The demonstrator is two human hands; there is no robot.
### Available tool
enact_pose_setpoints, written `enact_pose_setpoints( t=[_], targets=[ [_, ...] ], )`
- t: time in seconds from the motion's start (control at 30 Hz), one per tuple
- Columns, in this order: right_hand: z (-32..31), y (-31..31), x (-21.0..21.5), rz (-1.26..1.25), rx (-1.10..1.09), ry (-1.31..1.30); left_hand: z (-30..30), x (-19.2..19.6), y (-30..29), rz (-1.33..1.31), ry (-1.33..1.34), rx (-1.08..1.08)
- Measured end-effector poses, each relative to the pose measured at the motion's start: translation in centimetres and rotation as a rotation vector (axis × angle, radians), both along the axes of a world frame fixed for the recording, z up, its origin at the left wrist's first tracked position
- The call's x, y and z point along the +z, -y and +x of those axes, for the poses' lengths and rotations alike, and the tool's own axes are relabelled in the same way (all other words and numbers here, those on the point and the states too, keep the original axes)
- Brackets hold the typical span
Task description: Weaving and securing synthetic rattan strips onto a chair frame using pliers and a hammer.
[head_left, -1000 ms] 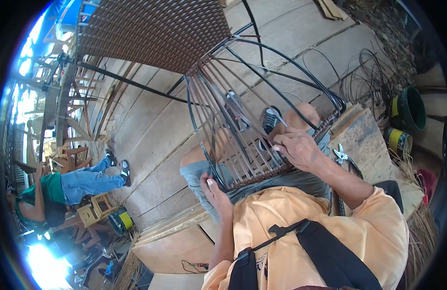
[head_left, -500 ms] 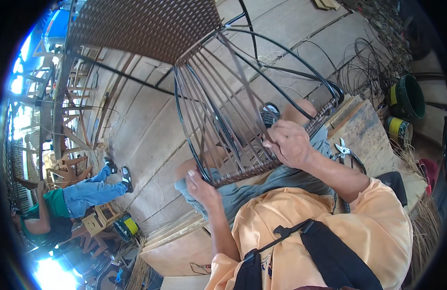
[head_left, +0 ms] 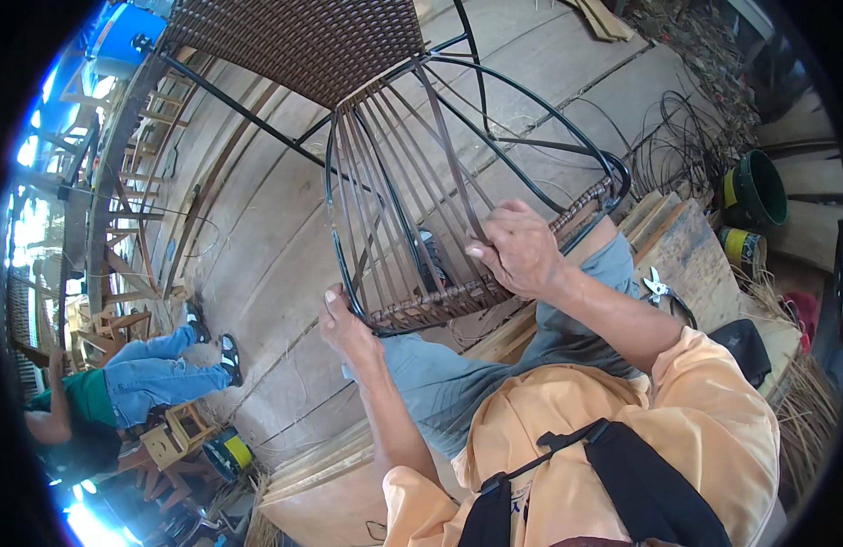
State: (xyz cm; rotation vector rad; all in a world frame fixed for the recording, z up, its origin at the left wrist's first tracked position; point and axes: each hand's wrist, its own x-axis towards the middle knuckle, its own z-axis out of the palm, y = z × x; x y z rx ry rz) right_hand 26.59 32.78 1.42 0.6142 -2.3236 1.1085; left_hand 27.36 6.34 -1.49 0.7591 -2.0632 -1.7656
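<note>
Just under the curled fingers of the right hand [head_left: 522, 248] runs a woven band [head_left: 439, 305] of brown strip; the hand appears closed on a flat brown strand [head_left: 455, 164], which bows up and away from it, though the grip itself is mostly hidden. To its left, the left hand [head_left: 350, 335] is at the near corner of the chair frame [head_left: 330, 196], thumb raised beside the dark tube; whether its fingers close round the tube I cannot tell. The frame lies between and beyond both hands, its near end by the person's legs, with spaced strands fanning from the band to a tightly woven panel [head_left: 298, 46] farther off. The tubing looks stiff and fairly light for its size, best held at a corner or along a bare tube; the strands look thin, springy and rather slippery, best pinched close to the weave and pulled evenly to avoid a kink. Right of the right hand, shears [head_left: 656, 287] lie on the wooden bench [head_left: 695, 246], with a green bucket [head_left: 760, 187] beyond. Well left of the left hand is a co-worker [head_left: 152, 365] in blue jeans.
</note>
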Motion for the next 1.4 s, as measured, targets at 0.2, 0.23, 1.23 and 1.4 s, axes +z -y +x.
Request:
enact_pose_setpoints(
  t=[0.2, 0.23, 1.23, 1.4],
  targets=[
    [-1.7, 0.4, 0.5, -0.042, 0.038, -0.091, -2.1, 0.9, 0.3, 0.003, -0.047, -0.018],
    [-2.1, 0.5, 0.7, -0.054, 0.073, -0.093, -2.5, 0.9, 0.5, 0.011, -0.085, -0.022],
    [2.3, 1.6, 8.2, -0.886, 0.159, 0.729, -0.3, 0.2, -10.9, -1.335, -0.356, -0.25],
    [3.8, 0.0, 6.1, -0.997, 0.217, 0.721, -0.3, 0.3, -10.6, -1.358, -0.342, -0.24]
  ],
)
